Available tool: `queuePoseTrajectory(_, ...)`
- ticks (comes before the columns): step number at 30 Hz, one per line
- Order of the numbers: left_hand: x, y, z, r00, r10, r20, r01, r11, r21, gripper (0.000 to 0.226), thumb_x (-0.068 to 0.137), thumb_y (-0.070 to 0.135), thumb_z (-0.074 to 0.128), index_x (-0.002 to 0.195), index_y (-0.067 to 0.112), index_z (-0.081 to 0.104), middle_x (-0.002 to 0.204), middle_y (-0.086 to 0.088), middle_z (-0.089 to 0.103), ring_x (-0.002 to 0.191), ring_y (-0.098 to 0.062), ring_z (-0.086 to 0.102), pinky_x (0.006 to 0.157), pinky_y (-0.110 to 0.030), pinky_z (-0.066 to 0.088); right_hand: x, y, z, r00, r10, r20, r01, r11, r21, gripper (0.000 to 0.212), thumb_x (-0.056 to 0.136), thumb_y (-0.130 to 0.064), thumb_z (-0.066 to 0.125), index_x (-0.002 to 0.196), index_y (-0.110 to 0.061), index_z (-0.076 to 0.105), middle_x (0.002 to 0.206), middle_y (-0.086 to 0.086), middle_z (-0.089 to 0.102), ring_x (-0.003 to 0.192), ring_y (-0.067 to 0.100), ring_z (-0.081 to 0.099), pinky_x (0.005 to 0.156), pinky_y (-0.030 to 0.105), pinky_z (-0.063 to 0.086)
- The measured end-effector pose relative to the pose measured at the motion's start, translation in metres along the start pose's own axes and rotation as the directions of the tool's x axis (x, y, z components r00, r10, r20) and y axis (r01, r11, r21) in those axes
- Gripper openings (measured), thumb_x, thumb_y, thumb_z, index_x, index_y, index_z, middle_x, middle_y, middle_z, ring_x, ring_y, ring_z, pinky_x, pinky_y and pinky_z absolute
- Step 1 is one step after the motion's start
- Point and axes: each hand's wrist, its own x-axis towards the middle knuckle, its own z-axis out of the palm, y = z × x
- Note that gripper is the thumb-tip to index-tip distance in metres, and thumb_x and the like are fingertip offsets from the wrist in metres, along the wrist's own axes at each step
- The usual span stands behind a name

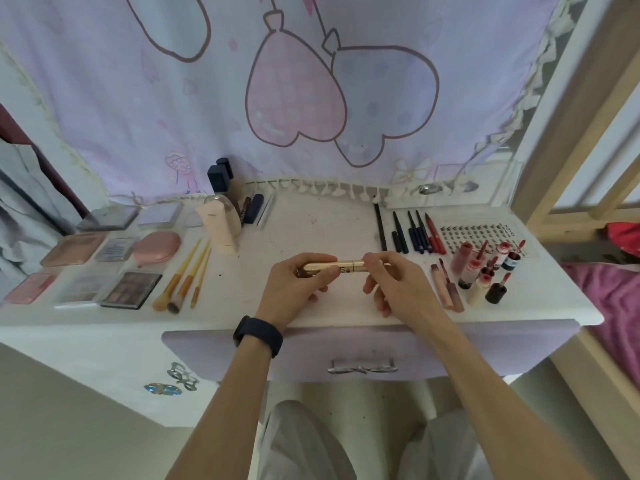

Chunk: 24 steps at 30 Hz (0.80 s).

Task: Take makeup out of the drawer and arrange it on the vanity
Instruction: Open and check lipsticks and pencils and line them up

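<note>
Makeup drawer (346, 344) looks closed; above it, left hand (298, 285) grips a gold tube (346, 264), right hand (391, 282) pinches its other end. Beyond, palettes (131, 289), brushes (187, 275), pencils (412, 233), lip glosses (481, 271) lie sorted on the vanity (311, 220); probably only this tube remains.

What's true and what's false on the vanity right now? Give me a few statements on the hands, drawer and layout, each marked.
1. The left hand and the right hand both hold the gold tube above the vanity top. True.
2. The drawer is pulled wide open. False: only its lilac front shows, no interior.
3. The brushes lie left of the hands. True.
4. The dark pencils lie among the palettes. False: the pencils lie on the right and the palettes on the left.
5. The black band is on the right wrist. False: it is on the left wrist.
</note>
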Motion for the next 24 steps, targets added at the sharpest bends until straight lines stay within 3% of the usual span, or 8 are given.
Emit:
queuePoseTrajectory(3,0.001,0.0,0.0,1.0,-0.002,0.012,0.002,1.0,0.016,0.018,0.085,0.024,0.077,0.102,0.021,0.076,0.084,0.002,0.074,0.067,-0.006,0.066,0.058,-0.018,0.052,0.001,0.003,0.0,1.0,-0.024,-0.016,0.024,1.0,-0.006,0.015,0.102,-0.029,0.058,0.101,-0.017,0.067,0.075,0.003,0.067,0.051,0.017,0.054,0.044,0.027,0.045)
queuePoseTrajectory(7,0.002,0.0,0.001,1.0,-0.009,0.01,0.009,0.999,0.038,0.018,0.085,0.026,0.077,0.103,0.022,0.076,0.087,-0.002,0.076,0.067,-0.004,0.065,0.057,-0.017,0.051,0.0,0.004,-0.003,0.998,-0.059,0.001,0.059,0.998,0.006,0.014,0.099,-0.011,0.061,0.108,-0.02,0.068,0.099,0.008,0.067,0.059,0.016,0.062,0.052,0.025,0.052)
queuePoseTrajectory(10,0.002,0.0,0.001,1.0,-0.012,0.011,0.011,0.999,0.039,0.019,0.085,0.027,0.076,0.103,0.022,0.076,0.089,-0.003,0.076,0.068,-0.004,0.065,0.057,-0.017,0.051,-0.001,0.001,-0.005,1.0,-0.011,0.026,0.009,0.995,0.098,0.017,0.097,-0.015,0.065,0.113,-0.021,0.067,0.108,0.005,0.066,0.063,0.018,0.066,0.055,0.028,0.056)
queuePoseTrajectory(13,0.002,0.001,-0.001,1.0,-0.011,0.013,0.011,1.0,0.017,0.019,0.086,0.026,0.076,0.104,0.021,0.076,0.09,-0.003,0.076,0.068,-0.003,0.065,0.058,-0.017,0.051,0.0,-0.006,-0.005,0.997,0.072,0.02,-0.074,0.993,0.097,0.027,0.097,-0.039,0.063,0.113,-0.017,0.065,0.092,0.004,0.073,0.056,0.018,0.061,0.05,0.029,0.053)
queuePoseTrajectory(16,0.0,0.0,-0.003,0.999,-0.015,0.028,0.015,1.0,0.006,0.018,0.086,0.025,0.075,0.104,0.021,0.076,0.09,-0.004,0.076,0.068,-0.004,0.064,0.058,-0.018,0.051,0.002,-0.004,-0.003,0.996,0.085,-0.008,-0.084,0.995,0.044,0.029,0.102,-0.037,0.056,0.102,-0.01,0.064,0.069,0.005,0.065,0.051,0.017,0.055,0.046,0.028,0.047)
queuePoseTrajectory(19,0.0,-0.001,-0.001,1.0,-0.012,0.019,0.012,1.0,0.015,0.015,0.086,0.024,0.076,0.101,0.022,0.077,0.088,-0.005,0.076,0.067,-0.004,0.062,0.057,-0.018,0.05,0.001,0.001,-0.004,1.0,0.019,-0.006,-0.019,0.999,0.036,0.009,0.103,-0.017,0.056,0.104,-0.013,0.064,0.085,0.009,0.067,0.054,0.016,0.058,0.047,0.027,0.049)
queuePoseTrajectory(21,0.001,-0.001,0.001,1.0,-0.009,0.005,0.009,1.0,0.02,0.014,0.086,0.024,0.077,0.1,0.023,0.077,0.086,-0.003,0.076,0.066,-0.005,0.062,0.056,-0.018,0.05,0.001,0.003,-0.007,1.0,-0.007,0.015,0.006,0.999,0.046,0.016,0.099,-0.005,0.059,0.108,-0.016,0.064,0.104,0.007,0.067,0.062,0.018,0.065,0.054,0.028,0.055)
queuePoseTrajectory(24,0.001,-0.001,0.003,1.0,-0.01,0.006,0.01,0.999,0.031,0.014,0.085,0.024,0.077,0.099,0.022,0.077,0.085,-0.003,0.075,0.065,-0.005,0.061,0.056,-0.018,0.05,0.001,0.0,-0.008,0.999,0.03,0.028,-0.033,0.993,0.112,0.023,0.096,-0.018,0.067,0.119,-0.021,0.061,0.116,0.0,0.064,0.07,0.023,0.07,0.059,0.031,0.058)
